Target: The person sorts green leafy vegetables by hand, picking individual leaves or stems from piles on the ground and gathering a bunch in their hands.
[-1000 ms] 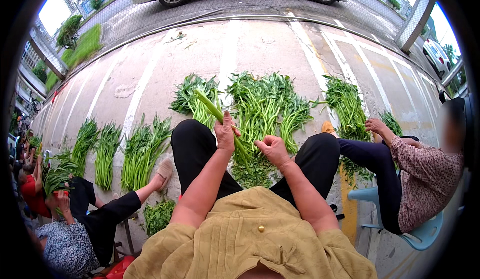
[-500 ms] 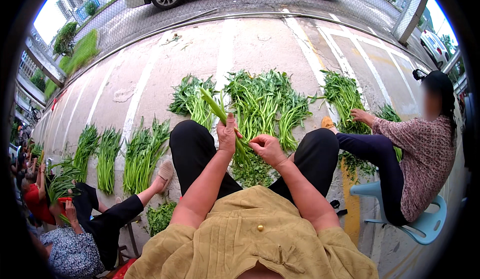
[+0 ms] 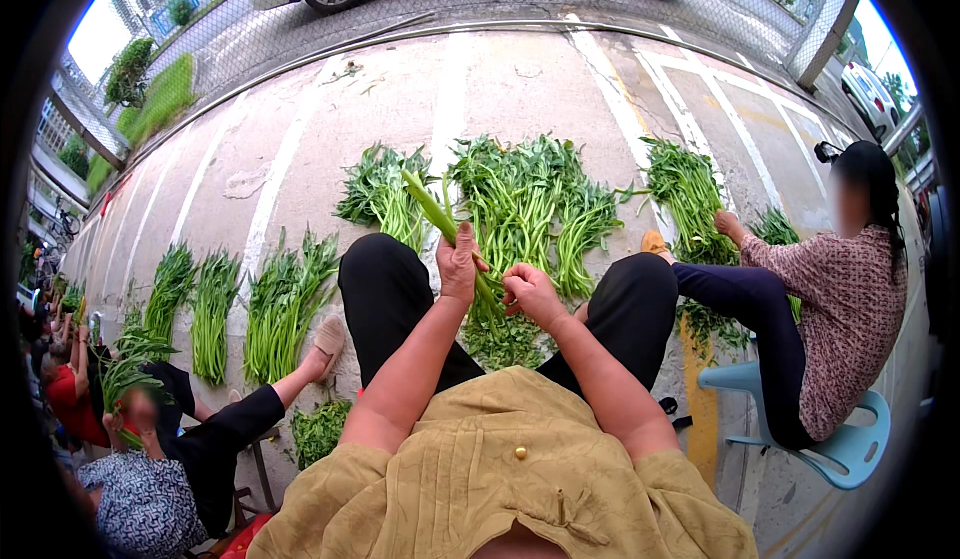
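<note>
Left hand [image 3: 458, 262] is clenched on a bundle of green stalks [image 3: 432, 209], tips slanting up and away, just above the big greens pile [image 3: 525, 204]. Right hand [image 3: 528, 294] is closed, pinching the bundle's lower end beside the left hand, over the trimmings [image 3: 510, 339] between the knees on the near side of the pile. Judgement: keep the left grip firm and stalk ends aligned; strip with the right close to the left hand so stems don't snap; drop waste short of the pile.
</note>
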The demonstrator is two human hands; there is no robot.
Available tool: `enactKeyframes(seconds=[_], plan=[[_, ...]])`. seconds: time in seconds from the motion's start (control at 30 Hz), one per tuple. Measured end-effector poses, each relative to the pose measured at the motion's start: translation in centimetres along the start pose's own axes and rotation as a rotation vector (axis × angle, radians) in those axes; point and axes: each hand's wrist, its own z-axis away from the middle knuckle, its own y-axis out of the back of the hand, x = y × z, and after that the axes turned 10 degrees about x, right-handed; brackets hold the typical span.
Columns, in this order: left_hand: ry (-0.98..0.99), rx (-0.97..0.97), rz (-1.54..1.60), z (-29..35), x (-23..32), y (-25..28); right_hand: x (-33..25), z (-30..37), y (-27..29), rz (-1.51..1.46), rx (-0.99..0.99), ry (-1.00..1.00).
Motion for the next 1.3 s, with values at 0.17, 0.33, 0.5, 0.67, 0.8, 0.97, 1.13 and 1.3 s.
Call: enactKeyframes(seconds=[0.17,0.33,0.5,0.67,0.8,0.97,1.13,1.3], plan=[[0.073,0.129,0.198,-0.6,1.7,0.3,0.5,-0.8,1.7,-0.192,0.069,-0.190],[0.087,0.083,0.153,-0.8,2.1,0.8,0.8,-1.0,3.0,0.060,0.015,0.080],[0.094,0.078,0.137,-0.3,1.9,0.4,1.0,-0.5,2.1,0.187,0.041,0.262],[0.080,0.004,0.081,-0.2,0.1,0.6,-0.6,0.5,0.3,0.168,0.078,0.491],[0.074,-0.029,0.010,0.5,0.2,0.1,-1.2,0.9,0.5,0.419,0.097,0.627],[0.056,-0.041,-0.010,0.6,-0.3,-0.2,0.0,0.4,0.6,0.431,0.118,0.598],[0.000,-0.059,-0.075,1.2,0.0,-0.5,0.0,0.6,0.5,0.410,0.140,0.510],[0.011,-0.029,-0.009,1.2,-0.4,-0.5,0.2,-0.5,0.8,-0.036,0.052,0.055]])
